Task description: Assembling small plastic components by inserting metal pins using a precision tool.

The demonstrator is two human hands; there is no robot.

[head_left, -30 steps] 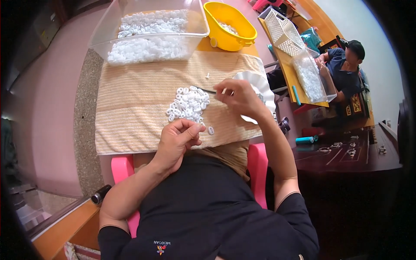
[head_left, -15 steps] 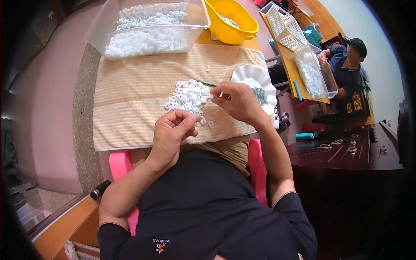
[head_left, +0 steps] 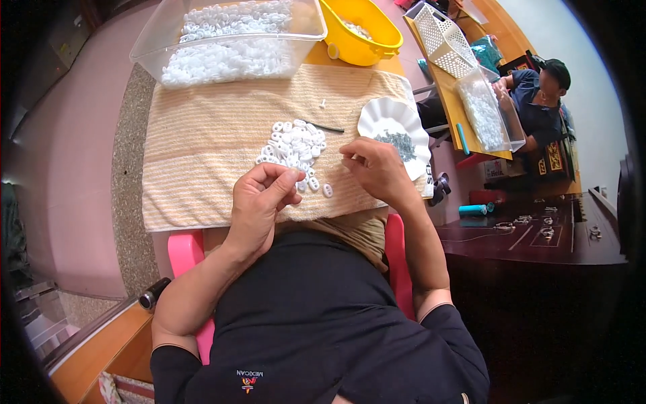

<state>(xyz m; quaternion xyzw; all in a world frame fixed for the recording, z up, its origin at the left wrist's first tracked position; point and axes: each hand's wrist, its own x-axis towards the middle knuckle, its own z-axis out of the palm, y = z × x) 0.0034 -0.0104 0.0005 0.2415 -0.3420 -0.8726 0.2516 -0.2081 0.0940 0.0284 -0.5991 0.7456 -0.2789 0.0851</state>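
Observation:
My left hand (head_left: 262,195) is closed in a pinch at the near edge of a pile of small white oval plastic pieces (head_left: 291,143) with holes. A small white plastic piece (head_left: 301,174) shows at its thumb and fingertip. To the right, my right hand (head_left: 378,170) hovers over the towel with fingers curled together; whatever is between them is too small to make out. Beside it lies a white scalloped plate (head_left: 374,116) holding small dark greyish pieces (head_left: 397,143). A thin dark rod (head_left: 328,128) lies at the pile's far right side.
A striped towel (head_left: 202,148) covers the table. At the back stand a clear bin (head_left: 145,57) of white pieces and a yellow tub (head_left: 360,50). One small white peg (head_left: 323,104) lies alone. Another person (head_left: 538,101) sits at a table on the right.
My right hand has drawn back from the pile toward the right, uncovering the dark rod and more of the plate. My left hand has shifted slightly left and away from me.

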